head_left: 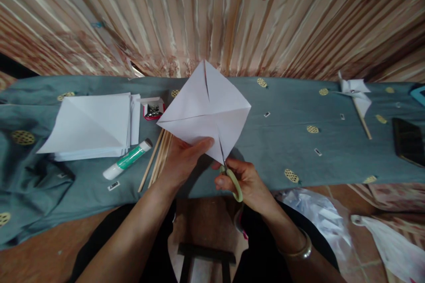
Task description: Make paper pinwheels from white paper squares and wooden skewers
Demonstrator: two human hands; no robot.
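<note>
A square sheet of white paper (pixel 229 93) is held up like a diamond, creased across its middle. One slit runs inward from its top corner, and another from its bottom corner. My left hand (pixel 186 154) grips the lower left edge, thumb on top and fingers hidden beneath. In my right hand (pixel 242 181) is a pair of scissors with pale green handles (pixel 236 185); the blades lie in the slit at the bottom corner. Several wooden sticks (pixel 159 159) lie beneath and left of my left hand.
Left on the cloth-covered table (pixel 279 150) are stacked paper (pixel 96 124), a glue stick (pixel 128 159) and a small box (pixel 153 109) of metal pieces. Right are a paper pinwheel (pixel 357 93) and a dark phone (pixel 408 141). A pleated curtain (pixel 212 17) hangs behind. Plastic bags (pixel 318 216) lie below.
</note>
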